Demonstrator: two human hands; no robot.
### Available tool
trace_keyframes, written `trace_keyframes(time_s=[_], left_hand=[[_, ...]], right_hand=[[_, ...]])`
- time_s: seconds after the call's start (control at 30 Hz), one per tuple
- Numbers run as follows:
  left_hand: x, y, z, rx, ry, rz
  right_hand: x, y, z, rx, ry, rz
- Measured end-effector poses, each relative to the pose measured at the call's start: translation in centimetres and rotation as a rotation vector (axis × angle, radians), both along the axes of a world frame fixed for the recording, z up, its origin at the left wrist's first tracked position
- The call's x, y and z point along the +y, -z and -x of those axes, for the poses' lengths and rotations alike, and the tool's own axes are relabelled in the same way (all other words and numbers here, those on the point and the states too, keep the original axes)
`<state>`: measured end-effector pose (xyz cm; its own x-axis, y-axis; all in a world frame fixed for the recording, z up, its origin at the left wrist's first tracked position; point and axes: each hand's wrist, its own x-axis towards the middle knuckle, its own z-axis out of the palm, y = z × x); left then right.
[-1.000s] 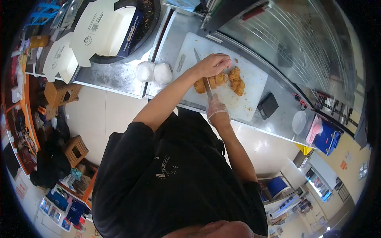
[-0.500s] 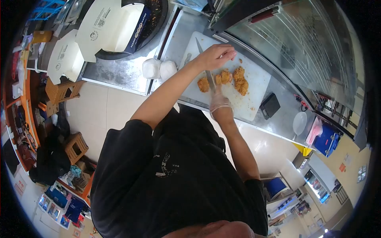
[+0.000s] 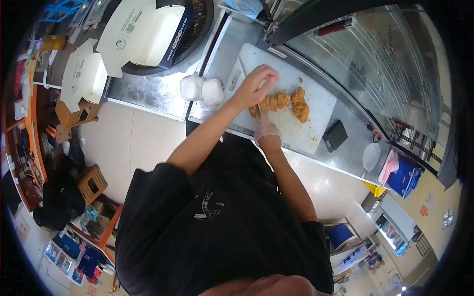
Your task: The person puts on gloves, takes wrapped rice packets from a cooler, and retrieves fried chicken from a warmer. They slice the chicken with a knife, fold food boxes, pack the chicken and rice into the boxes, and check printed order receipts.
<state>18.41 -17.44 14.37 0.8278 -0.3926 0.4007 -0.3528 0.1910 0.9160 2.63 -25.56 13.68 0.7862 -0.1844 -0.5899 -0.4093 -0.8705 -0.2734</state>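
Observation:
My right hand (image 3: pixel 268 130), in a clear glove, grips a knife (image 3: pixel 259 111) at the near side of a white cutting board (image 3: pixel 291 129). The handle is hidden in the hand. The blade points away and left, partly covered by my left arm and hand. Cut pieces of fried chicken (image 3: pixel 272 102) lie in a row along the blade. My bare left hand (image 3: pixel 257 86) is over the blade, fingers curled and thumb apart from them; whether it touches the knife is hidden. An uncut-looking fried chicken piece (image 3: pixel 299 105) lies to the right.
Two white wrapped bundles (image 3: pixel 202 91) sit left of the board. Open takeaway boxes (image 3: pixel 153 37) stand farther left, one beside a dark round pan (image 3: pixel 197 34). A black flat box (image 3: pixel 335 135) lies right of the board. Behind it rises a glass display case (image 3: pixel 365 64).
My left hand has moved nearer me and slightly left, with its fingers curling more. The right hand and knife have shifted slightly left, and the chicken pieces sit closer together.

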Motion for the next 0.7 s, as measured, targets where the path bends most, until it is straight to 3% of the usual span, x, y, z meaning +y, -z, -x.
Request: trace_keyframes(time_s=[0.07, 0.2, 0.3, 0.37, 0.47, 0.57, 0.7], left_hand=[[2.3, -0.9, 2.4, 0.124, -0.13, -0.026], [5.4, -0.3, 6.5, 0.224, -0.297, -0.201], [5.2, -1.5, 7.1, 0.218, -0.216, -0.378], [2.6, -1.3, 5.9, 0.1, -0.136, -0.314], [-3.4, -1.0, 3.5, -0.036, 0.055, -0.353], [-9.4, 0.2, 1.8, -0.106, 0.369, -0.629], [-14.2, 4.8, 2.1, -0.471, 0.483, -0.894]], right_hand=[[0.2, -2.5, -0.4, 0.0, 0.029, 0.013], [-3.6, 0.7, 4.1, -0.246, 0.024, 0.149], [-6.1, -3.4, 6.8, -0.262, 0.235, 0.182], [-6.6, -4.9, 8.5, -0.251, 0.411, 0.162], [-6.8, -4.3, 12.1, -0.227, 0.435, 0.186], [-6.7, -4.2, 14.4, -0.171, 0.477, 0.204], [-8.0, -4.2, 16.8, -0.196, 0.666, 0.152]])
